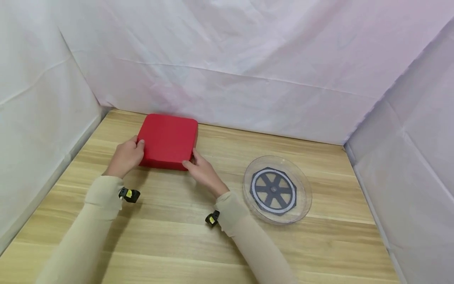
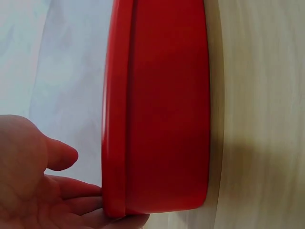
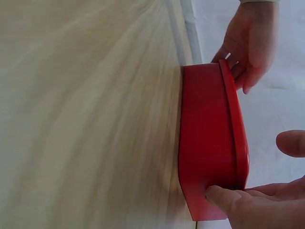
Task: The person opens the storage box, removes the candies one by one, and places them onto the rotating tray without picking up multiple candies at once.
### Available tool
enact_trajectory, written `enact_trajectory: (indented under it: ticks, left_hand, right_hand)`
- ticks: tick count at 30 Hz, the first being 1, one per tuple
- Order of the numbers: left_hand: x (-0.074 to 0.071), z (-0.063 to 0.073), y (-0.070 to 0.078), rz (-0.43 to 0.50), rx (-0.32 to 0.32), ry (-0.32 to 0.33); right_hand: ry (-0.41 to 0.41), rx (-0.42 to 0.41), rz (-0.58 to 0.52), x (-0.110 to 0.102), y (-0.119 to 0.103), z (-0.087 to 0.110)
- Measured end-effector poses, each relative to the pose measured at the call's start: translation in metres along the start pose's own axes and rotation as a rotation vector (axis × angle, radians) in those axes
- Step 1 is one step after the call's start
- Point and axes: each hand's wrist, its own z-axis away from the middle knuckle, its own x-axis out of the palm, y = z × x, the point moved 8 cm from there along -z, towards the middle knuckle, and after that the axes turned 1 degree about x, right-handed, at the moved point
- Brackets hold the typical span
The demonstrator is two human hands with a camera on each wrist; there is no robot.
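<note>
A red lidded box (image 1: 168,138), square with rounded corners, sits at the back left of the table, between the two hands. My left hand (image 1: 127,157) is at its left side; in the left wrist view the fingers (image 2: 78,202) reach along the box's end at the lid rim while the thumb (image 2: 62,155) stands apart. At the front right corner is my right hand (image 1: 203,171). The right wrist view shows its fingers (image 3: 228,198) touching the box's side below the lid rim, with the thumb (image 3: 291,143) raised off the lid.
A clear round plastic turntable (image 1: 305,197) with a dark spoked base lies right of my right forearm. The wood-grain table (image 1: 166,244) is bordered by white cloth walls (image 1: 227,94) at the back and both sides. Both wrists wear small black cameras (image 1: 129,195).
</note>
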Motion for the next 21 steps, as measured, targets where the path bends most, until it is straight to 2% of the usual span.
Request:
enact_trajectory:
  ticks: [4, 9, 16, 21]
  left_hand:
    - [0.012, 0.01, 0.014, 0.022, 0.016, -0.011]
    - [0.023, 0.024, 0.033, 0.032, 0.051, 0.027]
    - [0.041, 0.052, 0.058, 0.062, 0.051, 0.033]
    - [0.052, 0.071, 0.074, 0.068, 0.084, 0.092]
  right_hand:
    - [0.02, -0.004, -0.047, -0.011, 0.012, 0.015]
    - [0.046, -0.016, -0.092, -0.023, 0.024, 0.04]
    - [0.088, -0.003, -0.041, -0.037, 0.041, 0.078]
    - [0.097, -0.003, -0.015, -0.047, 0.051, 0.102]
